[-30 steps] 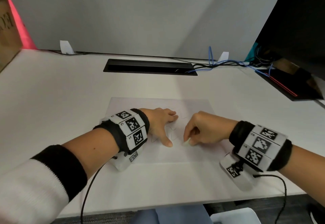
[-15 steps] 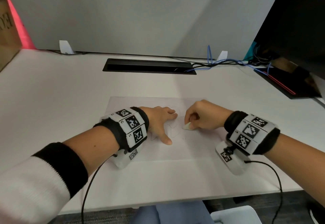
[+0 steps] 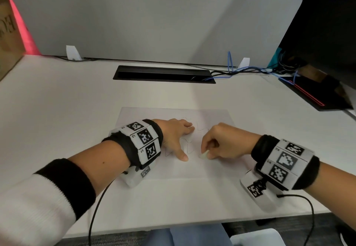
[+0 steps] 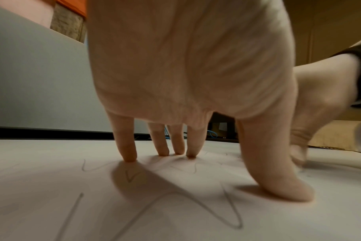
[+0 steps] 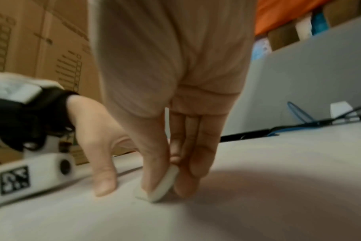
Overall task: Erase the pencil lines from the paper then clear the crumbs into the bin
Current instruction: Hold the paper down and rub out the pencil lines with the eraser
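Note:
A white sheet of paper [image 3: 212, 116] lies flat on the desk with thin zigzag pencil lines [image 4: 216, 213] drawn across its middle. My left hand [image 3: 179, 135] rests on the sheet with straight, spread fingers, thumb tip [image 4: 289, 190] and fingertips [image 4: 130, 156] pressing it down. Just right of that thumb, my right hand [image 3: 221, 143] pinches a small white eraser [image 3: 203, 155] between thumb and fingers. The eraser [image 5: 161, 185] touches the paper on its edge. The bin is not in view.
A grey partition [image 3: 154, 20] closes the back of the white desk [image 3: 57, 110]. A black cable slot [image 3: 163, 74] with blue and black cables [image 3: 240, 70] lies behind the paper. A dark device with a red stripe [image 3: 312, 95] sits far right, a cardboard box [image 3: 7, 39] far left.
My right hand slid the eraser away over the paper, then back toward me beside the left thumb. The left hand has stayed pressed on the sheet.

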`<state>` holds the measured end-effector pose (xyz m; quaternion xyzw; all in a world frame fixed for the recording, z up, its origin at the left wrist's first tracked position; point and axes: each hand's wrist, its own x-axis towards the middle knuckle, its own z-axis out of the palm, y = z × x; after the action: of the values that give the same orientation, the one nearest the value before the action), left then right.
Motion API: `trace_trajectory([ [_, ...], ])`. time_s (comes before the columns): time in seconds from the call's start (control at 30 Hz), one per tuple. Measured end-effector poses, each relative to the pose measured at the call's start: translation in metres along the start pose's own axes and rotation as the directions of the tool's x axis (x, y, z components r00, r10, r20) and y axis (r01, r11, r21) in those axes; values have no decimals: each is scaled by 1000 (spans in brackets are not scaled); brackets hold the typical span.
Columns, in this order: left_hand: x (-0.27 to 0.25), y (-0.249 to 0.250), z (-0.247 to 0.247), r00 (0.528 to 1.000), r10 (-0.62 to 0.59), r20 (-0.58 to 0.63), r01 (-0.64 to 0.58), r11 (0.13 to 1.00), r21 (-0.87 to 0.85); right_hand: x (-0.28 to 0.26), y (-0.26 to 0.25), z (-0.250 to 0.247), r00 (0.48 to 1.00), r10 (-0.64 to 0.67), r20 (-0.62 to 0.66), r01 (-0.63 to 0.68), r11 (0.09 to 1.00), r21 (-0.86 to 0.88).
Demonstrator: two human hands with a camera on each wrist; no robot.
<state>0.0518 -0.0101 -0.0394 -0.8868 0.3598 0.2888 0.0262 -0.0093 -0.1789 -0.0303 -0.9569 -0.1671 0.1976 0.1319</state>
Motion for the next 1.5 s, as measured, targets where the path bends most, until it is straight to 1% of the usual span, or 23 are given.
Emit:
trace_trajectory([
  [0.03, -1, 1, 0, 1000, 1, 2, -1, 1000, 1, 0, 0, -1, 1000, -3, -1, 3, 1000, 3],
  [0.13, -1, 3, -2, 1000, 3, 9, -3, 1000, 24, 11, 6, -8, 991, 53, -123, -54, 999, -1],
  [0.17, -1, 4, -2, 1000, 0, 10, 0, 1000, 24, 13, 7, -8, 990, 60, -129, -61, 998, -2],
  [0.2, -1, 4, -2, 1000, -4, 10, 4, 1000, 22, 12, 5, -7, 992, 49, -113, -51, 999, -7],
  [0.3, -1, 2, -1, 1000, -3, 5, 3, 1000, 9, -1, -5, 5, 1000, -24, 2, 24, 1000, -6],
  [0.33, 0, 2, -1, 1000, -2, 4, 2, 1000, 3, -4, -6, 6, 999, -41, 19, 41, 999, 6],
  [0.37, 0, 2, 0, 1000, -1, 2, 1, 1000, 0, -4, -6, 4, 999, -43, -2, 43, 999, 17],
  [0.4, -1, 2, 0, 1000, 2, -2, -2, 1000, -1, -2, -2, -1, 997, -28, -65, 30, 999, 26],
  [0.43, -1, 2, 0, 1000, 5, -8, -5, 1000, -2, 2, 4, -7, 988, -2, -156, 8, 999, 41],
  [0.5, -2, 1, -1, 1000, 11, -20, -11, 1000, -20, 8, 18, -21, 945, 72, -318, -41, 994, 104],
  [0.57, -3, -1, -1, 1000, -9, -15, 8, 997, -74, 10, 30, -31, 918, 132, -374, -79, 985, 154],
  [0.67, -3, -7, -2, 1000, -26, 10, 27, 994, -110, 11, 40, -35, 927, 175, -332, -129, 979, 157],
  [0.77, -2, -11, -6, 999, -24, 35, 27, 995, -101, 12, 39, -30, 950, 160, -268, -126, 982, 139],
  [0.83, -2, -11, -9, 999, -30, 28, 33, 994, -104, 13, 39, -25, 965, 141, -219, -108, 982, 154],
  [0.93, 0, -5, -8, 999, -44, -21, 41, 990, -132, 17, 35, -19, 981, 113, -156, -86, 982, 166],
  [0.97, 2, -3, -7, 998, -43, -34, 39, 991, -125, 18, 33, -17, 982, 102, -158, -79, 986, 150],
  [1.07, 7, 3, -3, 998, -36, -46, 35, 999, -29, 22, 25, -16, 981, 53, -188, -33, 994, 107],
  [1.2, 9, 1, -2, 999, -25, -36, 25, 1000, -4, 28, 16, -13, 987, -26, -157, 29, 999, 13],
  [1.27, 9, 0, -1, 999, -37, -19, 37, 999, 8, 26, 16, -13, 994, -34, -105, 32, 999, -12],
  [1.37, 8, 0, -1, 999, -49, -5, 49, 999, 16, 17, 19, -15, 998, -65, 19, 66, 997, -41],
  [1.4, 8, 0, -1, 999, -47, -5, 47, 999, 12, 18, 19, -16, 997, -73, 26, 73, 997, -34],
  [1.43, 8, 0, -1, 999, -44, -7, 44, 999, 8, 21, 18, -18, 997, -78, 1, 78, 997, -22],
  [1.5, 8, 0, -1, 999, -37, -14, 37, 999, -2, 32, 15, -21, 993, -88, -82, 87, 996, -9],
])
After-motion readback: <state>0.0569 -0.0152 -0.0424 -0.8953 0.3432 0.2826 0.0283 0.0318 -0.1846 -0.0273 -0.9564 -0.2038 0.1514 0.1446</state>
